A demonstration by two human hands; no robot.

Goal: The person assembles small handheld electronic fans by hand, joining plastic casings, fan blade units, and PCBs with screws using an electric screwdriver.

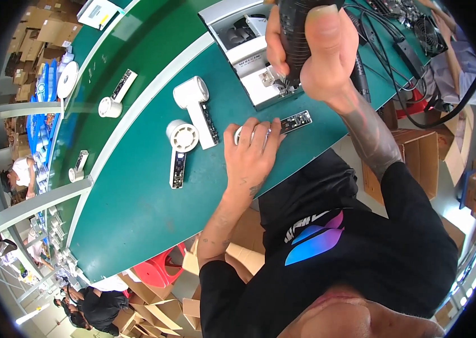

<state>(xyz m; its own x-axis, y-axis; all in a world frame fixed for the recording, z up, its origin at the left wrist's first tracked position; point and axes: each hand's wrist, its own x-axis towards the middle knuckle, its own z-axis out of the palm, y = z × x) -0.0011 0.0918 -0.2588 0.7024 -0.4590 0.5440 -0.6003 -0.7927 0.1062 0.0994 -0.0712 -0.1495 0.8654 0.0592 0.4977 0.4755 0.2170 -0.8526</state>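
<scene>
My right hand (328, 56) is raised near the top of the view, closed round a black electric screwdriver (293, 42) with a ribbed grip. The screwdriver's lower end is over the front of a white screw feeder (243, 48); its tip cannot be made out. On the green table, my left hand (252, 149) is closed over the round white head of a handheld fan. That fan's handle, with a bare circuit board (296, 121), sticks out to the right of my fingers. Left of this hand lie two more white fans (191, 93) (183, 137), their circuit boards exposed.
Beyond a pale rail (153, 76), a green belt (139, 34) carries two similar fans (110, 106) (76, 173). Black cables (387, 50) and a small black cooling fan (426, 28) lie at the far right. Cardboard boxes (410, 152) and a red stool (159, 269) stand below the table.
</scene>
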